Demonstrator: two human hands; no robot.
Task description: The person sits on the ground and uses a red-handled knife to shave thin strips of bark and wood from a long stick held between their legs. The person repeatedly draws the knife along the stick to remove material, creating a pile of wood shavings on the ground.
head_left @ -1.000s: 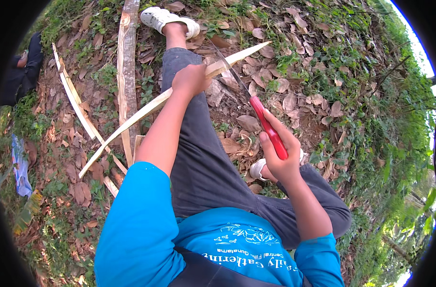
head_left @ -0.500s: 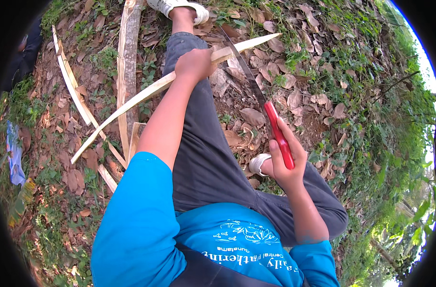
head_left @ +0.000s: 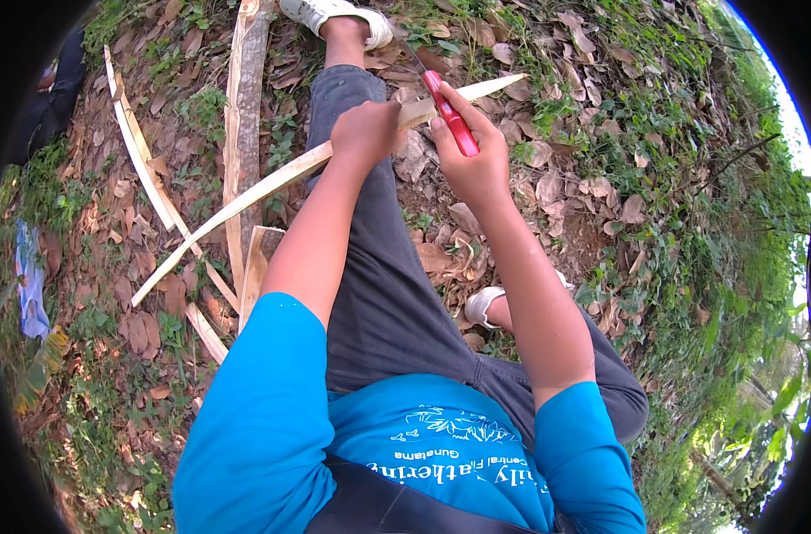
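Observation:
My left hand [head_left: 367,133] is closed around a long, pale, curved strip of split wood [head_left: 236,206], holding it across my outstretched left leg. Past the hand, the strip narrows to a tip at the upper right. My right hand [head_left: 473,160] grips the red handle of a hand saw [head_left: 451,114], close to the right of my left hand. The thin blade slants up and left across the strip toward the shoe. Teeth are too fine to make out here, and part of the blade blurs against the leaves.
A split log [head_left: 252,133] lies beyond my left leg, with thin wood strips [head_left: 138,147] and a short wood piece [head_left: 256,269] nearby. Far left are a blue cloth-like thing [head_left: 30,285] and a person's dark clothing [head_left: 54,102]. Dry leaves and green plants [head_left: 663,240] cover the ground.
My right hand has carried the saw forward and left, from lower right up beside the strip. The blade now crosses the strip near my left hand, which has barely moved.

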